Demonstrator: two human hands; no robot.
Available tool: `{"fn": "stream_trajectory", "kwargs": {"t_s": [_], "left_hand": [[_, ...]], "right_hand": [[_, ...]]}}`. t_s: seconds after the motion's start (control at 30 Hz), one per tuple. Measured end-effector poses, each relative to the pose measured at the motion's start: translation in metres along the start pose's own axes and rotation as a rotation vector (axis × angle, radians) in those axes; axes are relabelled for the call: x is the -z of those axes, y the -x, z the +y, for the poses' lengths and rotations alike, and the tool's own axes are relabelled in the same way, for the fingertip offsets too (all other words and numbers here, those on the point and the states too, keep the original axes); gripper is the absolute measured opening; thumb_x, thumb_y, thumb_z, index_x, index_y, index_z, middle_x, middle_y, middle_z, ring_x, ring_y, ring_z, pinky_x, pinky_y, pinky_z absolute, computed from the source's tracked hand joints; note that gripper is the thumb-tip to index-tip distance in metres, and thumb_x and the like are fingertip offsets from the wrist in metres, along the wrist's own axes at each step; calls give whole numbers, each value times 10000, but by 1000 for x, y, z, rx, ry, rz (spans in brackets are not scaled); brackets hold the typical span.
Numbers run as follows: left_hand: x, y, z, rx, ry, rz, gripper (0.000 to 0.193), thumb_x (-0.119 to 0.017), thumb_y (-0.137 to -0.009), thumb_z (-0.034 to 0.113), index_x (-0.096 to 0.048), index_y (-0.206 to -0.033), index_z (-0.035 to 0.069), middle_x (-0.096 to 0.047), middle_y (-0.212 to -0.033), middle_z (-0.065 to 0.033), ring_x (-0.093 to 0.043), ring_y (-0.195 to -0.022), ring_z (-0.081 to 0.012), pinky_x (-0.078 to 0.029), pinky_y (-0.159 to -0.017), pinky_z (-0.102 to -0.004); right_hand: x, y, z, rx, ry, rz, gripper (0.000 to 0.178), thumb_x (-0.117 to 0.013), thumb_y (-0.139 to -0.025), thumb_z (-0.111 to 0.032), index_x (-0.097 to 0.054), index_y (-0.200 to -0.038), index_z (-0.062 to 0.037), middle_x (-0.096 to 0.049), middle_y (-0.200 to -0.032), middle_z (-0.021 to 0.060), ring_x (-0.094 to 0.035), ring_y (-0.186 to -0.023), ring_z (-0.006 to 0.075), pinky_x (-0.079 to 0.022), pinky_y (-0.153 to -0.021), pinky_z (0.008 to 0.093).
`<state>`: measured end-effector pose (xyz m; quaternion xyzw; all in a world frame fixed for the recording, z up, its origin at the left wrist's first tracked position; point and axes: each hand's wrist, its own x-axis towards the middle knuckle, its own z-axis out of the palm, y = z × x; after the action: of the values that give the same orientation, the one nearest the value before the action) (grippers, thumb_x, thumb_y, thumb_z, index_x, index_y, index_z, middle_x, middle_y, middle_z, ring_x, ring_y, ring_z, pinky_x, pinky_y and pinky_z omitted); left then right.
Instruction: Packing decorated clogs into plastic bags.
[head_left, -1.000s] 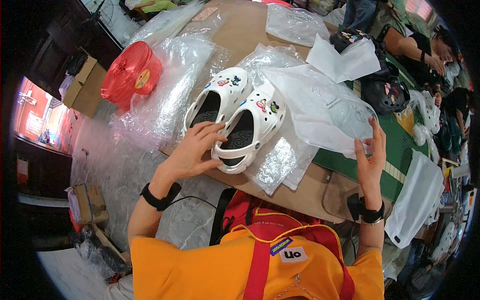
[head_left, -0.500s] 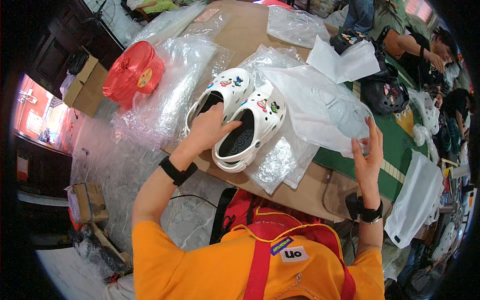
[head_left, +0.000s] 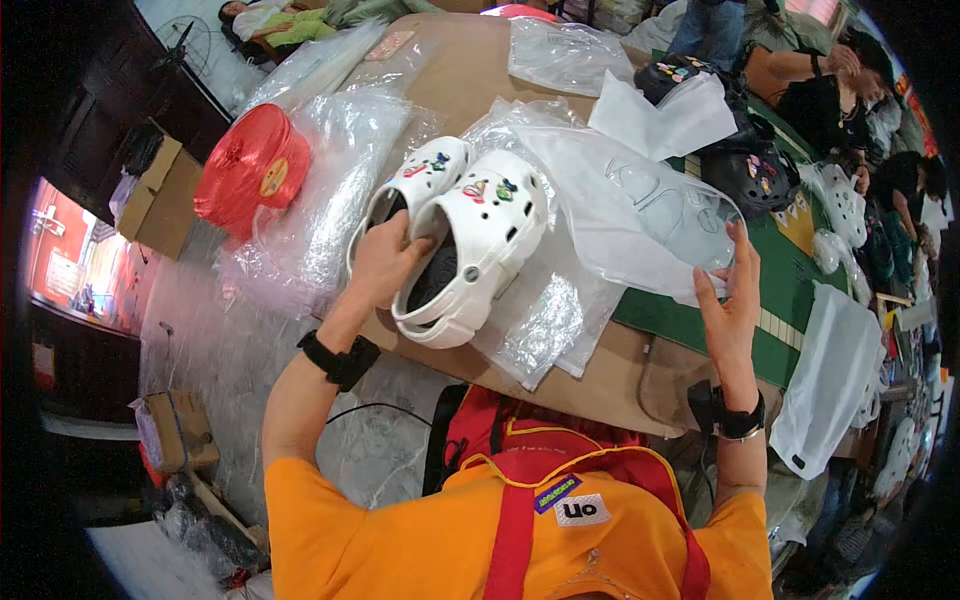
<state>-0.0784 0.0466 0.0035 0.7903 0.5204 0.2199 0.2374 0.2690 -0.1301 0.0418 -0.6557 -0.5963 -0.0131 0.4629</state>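
Observation:
Between the thumb and fingers of my left hand (head_left: 388, 258), the inner sides of two white clogs (head_left: 487, 228) are pinched together. The clogs have colourful charms on their toes and dark insoles, and they are tilted with the nearer one turned partly on its side. My right hand (head_left: 733, 305) grips the mouth edge of a white bag (head_left: 600, 215) with a drawstring-like rim. The bag lies flat on the table, with clear curved shapes showing on it. Under the clogs and bag lies clear plastic packaging (head_left: 545, 325).
A roll of red plastic twine (head_left: 252, 170) stands at the table's left beside clear plastic sheets (head_left: 350, 150). Black clogs (head_left: 752, 182) with charms sit on the green mat (head_left: 665, 315). Another white bag (head_left: 828, 380) hangs at the right edge. People work at the far right.
My left hand has lifted and tilted the clogs, shifting them slightly left. My right hand stays at the bag's mouth. The whole view has shifted a little.

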Motion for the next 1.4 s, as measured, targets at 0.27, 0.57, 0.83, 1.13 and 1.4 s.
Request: {"fn": "stream_trajectory", "kwargs": {"t_s": [0.27,0.57,0.83,1.13,1.4], "left_hand": [[53,28,38,-210,351,-261,351,-587,-736,84,-529,-1067,-18,-612,-906,-121,-551,-855,-143,-440,-778,-297],[36,33,108,-636,491,-586,420,-618,-773,198,-517,-1134,7,-598,-1037,-171,-593,-935,-281,-435,-811,-333],[18,23,107,-576,538,-657,421,-627,-781,183,-513,-1148,12,-605,-1031,-153,-581,-925,-214,-432,-813,-311],[0,20,88,-356,363,-522,367,-643,-769,220,-556,-1059,13,-623,-909,-162,-596,-818,-243,-437,-735,-312],[2,27,77,-279,322,-420,334,-632,-766,248,-562,-990,10,-603,-866,-204,-578,-798,-347,-433,-703,-378]], "right_hand": [[-11,5,3,-22,-6,-110,666,-615,-740,-14,-344,-1344,-84,-422,-1270,148,-491,-1046,225,-460,-736,269],[-15,13,9,76,-75,-230,666,-667,-747,-176,-358,-1327,-68,-428,-1280,159,-494,-1098,262,-432,-855,324],[-19,15,13,-410,-804,-333,667,-670,-754,-177,-353,-1330,-63,-425,-1291,150,-457,-1150,232,-396,-912,330],[-11,14,-7,25,-267,-470,663,-627,-757,-115,-315,-1338,-43,-386,-1345,153,-385,-1237,283,-306,-1009,335],[-6,10,-11,56,-249,-526,619,-471,-724,52,-336,-1323,-30,-383,-1336,179,-370,-1243,315,-310,-1011,352]]}}
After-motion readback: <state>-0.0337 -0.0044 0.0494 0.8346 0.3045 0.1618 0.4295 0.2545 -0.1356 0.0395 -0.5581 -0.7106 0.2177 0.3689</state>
